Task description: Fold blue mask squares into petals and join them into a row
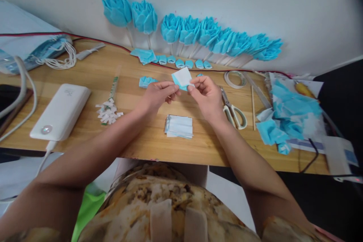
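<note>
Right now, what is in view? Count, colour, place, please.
Flowers: about nine, blue, along wall
Folded pieces: several, blue, below flowers
Held sheet: one, blue-white, between hands
Sheet stack: one, pale, front centre
Snippets: many, white, left
Power bank: one, white, left
Packet: one, bluish, far left
Cables: several, mixed, both sides
Scissors: one, cream-handled, right
Tape roll: one, whitish, beyond scissors
Stick: one, tan, right
Scraps: many, blue, far right
Table: one, brown, underneath
Left hand: one, bare, on sheet
Right hand: one, bare, on sheet
</note>
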Available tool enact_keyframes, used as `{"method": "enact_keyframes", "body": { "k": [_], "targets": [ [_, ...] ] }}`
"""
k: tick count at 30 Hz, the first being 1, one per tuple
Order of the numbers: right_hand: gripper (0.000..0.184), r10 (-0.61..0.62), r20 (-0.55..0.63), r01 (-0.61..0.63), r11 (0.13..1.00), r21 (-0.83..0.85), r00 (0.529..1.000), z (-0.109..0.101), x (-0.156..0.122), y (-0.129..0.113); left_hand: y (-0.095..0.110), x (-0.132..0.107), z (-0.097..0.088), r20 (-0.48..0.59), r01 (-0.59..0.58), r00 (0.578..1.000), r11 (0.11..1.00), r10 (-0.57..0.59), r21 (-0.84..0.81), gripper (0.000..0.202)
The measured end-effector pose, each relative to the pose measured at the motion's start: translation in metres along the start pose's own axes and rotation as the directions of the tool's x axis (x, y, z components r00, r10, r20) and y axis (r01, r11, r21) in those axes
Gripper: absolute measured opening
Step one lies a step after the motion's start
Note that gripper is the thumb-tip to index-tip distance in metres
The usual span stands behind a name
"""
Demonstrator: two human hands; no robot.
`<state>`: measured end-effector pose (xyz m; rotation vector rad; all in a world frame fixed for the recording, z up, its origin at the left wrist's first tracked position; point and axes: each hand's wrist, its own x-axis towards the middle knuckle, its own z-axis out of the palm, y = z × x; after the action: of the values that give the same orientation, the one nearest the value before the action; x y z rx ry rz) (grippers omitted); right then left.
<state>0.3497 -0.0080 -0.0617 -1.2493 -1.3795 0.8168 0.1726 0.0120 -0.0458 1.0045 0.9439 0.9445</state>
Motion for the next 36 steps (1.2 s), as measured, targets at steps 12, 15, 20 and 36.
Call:
{"method": "enact_keyframes", "body": {
  "k": [12,15,20,36],
  "targets": [
    [0.051,0.052,0.130,-0.064,0.994,0.094,0.990,0.001,-0.001,0.001,-0.004,0.000,-0.001,0.036,-0.057,0.998,0.998,0.057,-0.012,0.019],
    [0.056,0.079,0.189,-0.111,0.980,0.167,0.979,-0.001,0.001,0.000,-0.002,0.000,-0.002,0.040,-0.048,0.998,0.999,0.048,0.013,0.018],
    [0.057,0.097,0.219,-0.139,0.972,0.187,0.971,-0.001,0.002,-0.001,0.000,-0.001,-0.002,0.064,-0.087,0.995,0.977,0.076,0.196,0.020],
    [0.019,0.029,0.080,-0.035,0.996,0.081,0.996,-0.008,0.003,-0.005,0.000,-0.003,0.000,0.045,-0.075,0.997,0.967,0.066,0.243,0.009]
  ]
}}
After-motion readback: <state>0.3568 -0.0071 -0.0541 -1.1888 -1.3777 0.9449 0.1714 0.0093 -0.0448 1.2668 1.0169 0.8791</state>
